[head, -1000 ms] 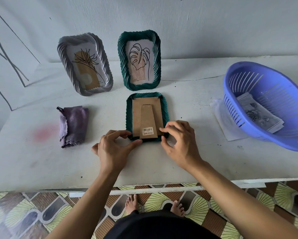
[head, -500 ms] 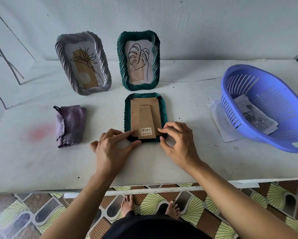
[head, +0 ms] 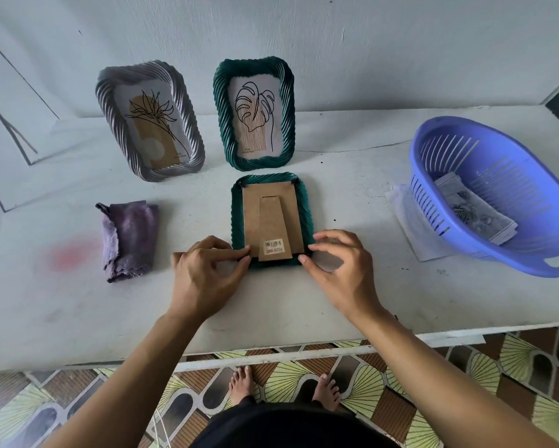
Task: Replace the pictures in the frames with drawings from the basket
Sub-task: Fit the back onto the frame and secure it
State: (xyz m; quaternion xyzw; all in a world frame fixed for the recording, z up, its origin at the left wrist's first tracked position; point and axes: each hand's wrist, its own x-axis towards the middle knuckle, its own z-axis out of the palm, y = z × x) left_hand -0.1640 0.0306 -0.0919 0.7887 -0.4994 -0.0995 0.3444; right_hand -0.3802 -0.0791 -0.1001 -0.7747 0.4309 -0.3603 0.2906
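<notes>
A green frame (head: 271,189) lies face down in the middle of the white table (head: 271,305), its brown cardboard back (head: 276,224) and stand facing up. My left hand (head: 203,273) pinches at the frame's near left corner. My right hand (head: 339,270) has curled fingertips at the near right corner. Behind it stand a grey frame (head: 110,101) with a flower picture and a second green frame (head: 288,101) with a leaf picture. A blue basket (head: 530,247) at the right holds grey drawings (head: 475,208).
A folded purple cloth (head: 129,234) lies left of the frame, beside a pink stain. A white sheet (head: 404,205) pokes out from under the basket. The wall runs close behind the standing frames. My bare feet (head: 284,386) show on the patterned floor below the table's edge.
My left fingertips have shifted onto the frame's near left corner. My right fingers have lifted a little and spread at the near right corner. The frame stays flat.
</notes>
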